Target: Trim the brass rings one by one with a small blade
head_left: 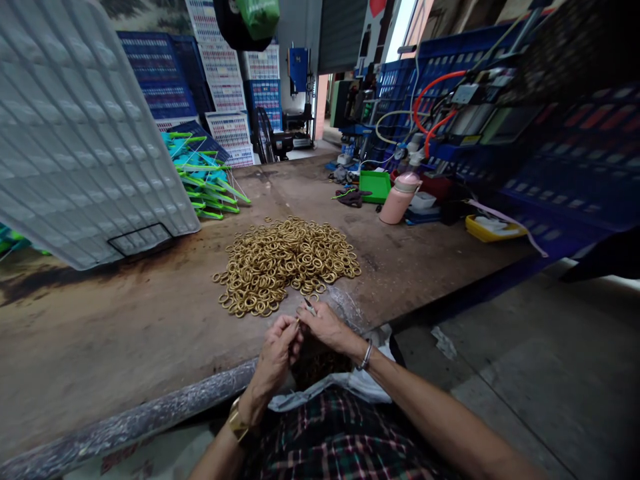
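Observation:
A heap of several brass-coloured rings (285, 263) lies on the worn brown table (125, 327). Just in front of the heap, at the table's near edge, my two hands meet. My left hand (276, 357) is closed in a pinch on a small ring. My right hand (327, 327) is closed round a thin metal tool (310, 307) whose tip points up toward the heap. Below my hands an open plastic bag (325, 373) sits in my lap with dark rings inside.
A big white plastic grid tray (75, 133) leans at the left. Green and teal hangers (205, 180) lie behind it. A pink bottle (400, 197), a green box (376, 185) and a yellow tray (493, 229) stand at the right. Crates are stacked at the back.

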Available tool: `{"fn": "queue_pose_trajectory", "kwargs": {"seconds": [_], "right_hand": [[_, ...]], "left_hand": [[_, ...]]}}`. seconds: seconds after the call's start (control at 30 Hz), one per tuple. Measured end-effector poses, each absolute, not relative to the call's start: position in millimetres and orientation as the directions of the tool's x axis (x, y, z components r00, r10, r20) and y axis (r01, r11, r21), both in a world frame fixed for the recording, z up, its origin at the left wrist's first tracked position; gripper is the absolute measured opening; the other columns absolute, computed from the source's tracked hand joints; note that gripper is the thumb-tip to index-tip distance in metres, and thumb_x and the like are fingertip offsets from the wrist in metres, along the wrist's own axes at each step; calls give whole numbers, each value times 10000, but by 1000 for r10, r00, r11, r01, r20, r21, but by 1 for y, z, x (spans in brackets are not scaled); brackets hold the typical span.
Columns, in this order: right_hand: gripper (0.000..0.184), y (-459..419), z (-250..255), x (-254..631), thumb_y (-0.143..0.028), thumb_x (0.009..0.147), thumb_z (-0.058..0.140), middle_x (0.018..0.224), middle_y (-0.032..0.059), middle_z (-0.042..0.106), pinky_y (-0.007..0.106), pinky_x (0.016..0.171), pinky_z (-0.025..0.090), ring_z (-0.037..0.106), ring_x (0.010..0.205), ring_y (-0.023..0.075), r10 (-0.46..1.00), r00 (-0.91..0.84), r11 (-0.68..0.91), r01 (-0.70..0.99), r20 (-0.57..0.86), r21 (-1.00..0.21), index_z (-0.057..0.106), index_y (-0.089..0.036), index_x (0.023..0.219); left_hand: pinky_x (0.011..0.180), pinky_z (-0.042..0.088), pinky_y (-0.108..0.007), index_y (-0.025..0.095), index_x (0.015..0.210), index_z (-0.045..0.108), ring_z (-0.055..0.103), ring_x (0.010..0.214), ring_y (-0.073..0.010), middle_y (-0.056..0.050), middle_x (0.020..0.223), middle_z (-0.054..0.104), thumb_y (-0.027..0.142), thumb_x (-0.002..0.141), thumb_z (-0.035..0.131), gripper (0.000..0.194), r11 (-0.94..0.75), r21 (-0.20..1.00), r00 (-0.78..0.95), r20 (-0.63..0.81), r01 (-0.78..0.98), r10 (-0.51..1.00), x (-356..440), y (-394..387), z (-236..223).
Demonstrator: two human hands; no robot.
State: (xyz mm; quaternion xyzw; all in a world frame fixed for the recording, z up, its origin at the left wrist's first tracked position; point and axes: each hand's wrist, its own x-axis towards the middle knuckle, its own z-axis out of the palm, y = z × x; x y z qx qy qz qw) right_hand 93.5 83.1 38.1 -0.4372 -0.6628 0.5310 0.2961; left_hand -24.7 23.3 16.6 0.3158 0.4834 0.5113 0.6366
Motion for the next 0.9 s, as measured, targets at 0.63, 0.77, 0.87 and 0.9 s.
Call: {"fn": "queue_pose_trajectory", "kwargs": {"seconds": [0.63,0.77,0.87,0.9], "right_hand": [[219,77,27,105,-107,715,412,699,30,589,236,559,242,456,601,129,798,-602,501,688,-28,-525,556,-166,869],[263,80,26,105,-105,706,404,747,47,620,241,570,261,498,629,140,783,-620,522,700,-52,-487,555,-162,914],[271,80,24,103,-108,710,411,780,64,635,241,584,286,527,656,147,779,-621,524,723,-89,-451,552,-150,937],[268,81,24,102,-113,718,411,784,70,637,242,586,293,534,661,149,781,-616,519,734,-106,-438,551,-145,944]], "left_hand": [[350,230,-138,188,737,451,334,391,-31,72,561,457,484,763,539,310,221,935,-35,-239,-276,970,-24,25,17],[351,228,-144,188,722,450,322,379,-34,79,523,437,491,772,525,316,202,956,-50,-217,-212,975,-25,26,15],[346,215,-149,183,694,450,303,361,-33,85,479,413,500,771,521,334,201,963,-54,-214,-180,975,-27,27,10],[343,210,-149,182,687,448,296,355,-33,86,469,407,502,772,519,338,209,961,-52,-222,-180,974,-28,26,8]]}}
